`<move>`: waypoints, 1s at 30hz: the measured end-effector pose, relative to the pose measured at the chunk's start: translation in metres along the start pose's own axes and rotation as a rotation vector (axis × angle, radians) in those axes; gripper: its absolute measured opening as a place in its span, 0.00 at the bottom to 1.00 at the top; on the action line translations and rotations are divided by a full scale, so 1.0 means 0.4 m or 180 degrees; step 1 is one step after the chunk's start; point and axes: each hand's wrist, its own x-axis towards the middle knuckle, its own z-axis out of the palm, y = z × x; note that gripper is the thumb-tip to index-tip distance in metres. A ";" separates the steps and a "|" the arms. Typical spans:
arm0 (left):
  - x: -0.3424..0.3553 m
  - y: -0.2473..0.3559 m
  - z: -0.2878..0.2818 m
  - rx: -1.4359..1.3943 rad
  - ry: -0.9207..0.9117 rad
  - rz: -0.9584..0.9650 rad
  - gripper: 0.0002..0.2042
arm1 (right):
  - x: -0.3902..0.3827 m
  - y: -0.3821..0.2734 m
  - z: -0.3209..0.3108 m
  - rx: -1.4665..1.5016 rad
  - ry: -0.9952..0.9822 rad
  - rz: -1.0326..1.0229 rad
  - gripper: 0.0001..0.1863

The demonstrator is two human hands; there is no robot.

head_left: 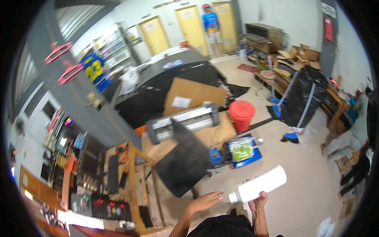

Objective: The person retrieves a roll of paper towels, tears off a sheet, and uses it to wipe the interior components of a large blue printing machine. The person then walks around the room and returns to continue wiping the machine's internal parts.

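A plain white bottle-shaped container (pixel 263 183) lies tilted in my right hand (pixel 258 200), its narrow neck pointing lower left toward my other hand. The right thumb shows along its lower side, and the rest of the fingers are mostly hidden behind it. My left hand (pixel 204 202) is stretched out flat beside the neck, fingers extended and holding nothing. A small gap separates the left fingertips from the neck.
A black office chair (pixel 183 166) stands ahead on the left, beside a wooden frame table (pixel 136 189). Beyond are a blue tray (pixel 248 160) on the floor, a red bucket (pixel 241 114) and a cutting plotter (pixel 185 122). A person (pixel 212 25) stands by the yellow doors.
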 end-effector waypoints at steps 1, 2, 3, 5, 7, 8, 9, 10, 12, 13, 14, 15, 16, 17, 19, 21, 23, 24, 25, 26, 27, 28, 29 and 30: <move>0.103 -0.025 0.008 0.0031 -0.0165 0.0042 0.28 | 0.042 -0.055 -0.040 0.0356 -0.0262 0.0013 0.51; 0.214 -0.060 0.016 0.0089 -0.0276 0.0183 0.28 | 0.086 -0.110 -0.077 0.1295 -0.0594 0.0367 0.50; 0.320 -0.105 0.030 -0.0128 -0.0312 -0.0130 0.28 | 0.117 -0.168 -0.112 0.2447 -0.1112 0.0507 0.48; 0.513 -0.219 0.075 -0.0492 -0.0303 -0.0510 0.29 | 0.168 -0.252 -0.156 0.0797 0.0652 -0.0234 0.51; 0.617 -0.364 0.127 -0.0441 0.0170 -0.0699 0.30 | 0.228 -0.349 -0.203 0.0500 0.0735 -0.0751 0.48; 0.637 -0.442 0.137 -0.0311 0.0154 -0.0914 0.33 | 0.257 -0.396 -0.224 0.0956 0.0329 -0.0744 0.47; 0.658 -0.509 0.169 -0.0228 0.0377 -0.1649 0.33 | 0.292 -0.445 -0.248 0.1805 -0.0610 -0.0486 0.45; 0.622 -0.583 0.162 -0.0702 0.0231 -0.1706 0.33 | 0.306 -0.483 -0.260 0.2393 -0.0557 -0.0079 0.45; 0.616 -0.684 0.173 -0.1770 -0.0334 -0.1876 0.32 | 0.387 -0.525 -0.282 0.1203 0.1162 -0.0865 0.48; 0.643 -0.714 0.184 -0.1525 -0.0571 -0.2145 0.32 | 0.435 -0.548 -0.298 0.0562 0.1361 -0.1042 0.48; 0.659 -0.733 0.188 -0.1276 -0.0833 -0.2394 0.31 | 0.481 -0.574 -0.317 0.0103 0.1429 -0.1168 0.48; 0.720 -0.736 0.201 -0.1041 -0.1055 -0.2612 0.30 | 0.533 -0.586 -0.334 -0.0001 0.1519 -0.1262 0.48; 0.785 -0.726 0.220 -0.0818 -0.1265 -0.2824 0.29 | 0.584 -0.630 -0.364 0.0315 0.0838 -0.0941 0.47; 0.871 -0.706 0.234 -0.0764 -0.1105 -0.2941 0.30 | 0.650 -0.653 -0.390 0.0543 0.0463 -0.0877 0.47; 1.048 -0.638 0.260 -0.0622 -0.0794 -0.3226 0.32 | 0.790 -0.707 -0.435 0.0606 0.0450 -0.0556 0.48; 1.267 -0.547 0.266 -0.0862 -0.0522 -0.2731 0.28 | 0.968 -0.724 -0.463 -0.0367 0.1396 -0.1207 0.50; 1.498 -0.437 0.262 -0.0913 -0.0315 -0.2509 0.29 | 1.153 -0.786 -0.496 0.0032 0.1035 -0.0949 0.52; 1.616 -0.379 0.249 -0.1320 -0.0030 -0.2449 0.29 | 1.250 -0.827 -0.514 0.0589 0.0405 -0.0517 0.51; 1.748 -0.321 0.226 -0.0842 0.0107 -0.1762 0.28 | 1.346 -0.866 -0.529 0.1305 -0.0378 -0.0160 0.51; 1.863 -0.260 0.207 -0.0283 0.0097 -0.1264 0.27 | 1.428 -0.887 -0.537 0.1449 -0.0029 -0.0053 0.51; 1.974 -0.199 0.180 -0.0744 0.0032 -0.1121 0.26 | 1.508 -0.914 -0.545 0.1177 0.0461 -0.0102 0.50; 2.082 -0.143 0.138 -0.1096 -0.0065 -0.1121 0.24 | 1.595 -0.929 -0.554 0.0512 0.0816 -0.0406 0.51; 2.172 -0.085 0.100 -0.1339 0.0243 -0.0846 0.24 | 1.671 -0.942 -0.559 -0.0130 0.0984 -0.0624 0.52; 2.255 -0.034 0.052 -0.1469 0.0390 -0.0888 0.23 | 1.750 -0.956 -0.567 -0.0015 0.1184 -0.0630 0.50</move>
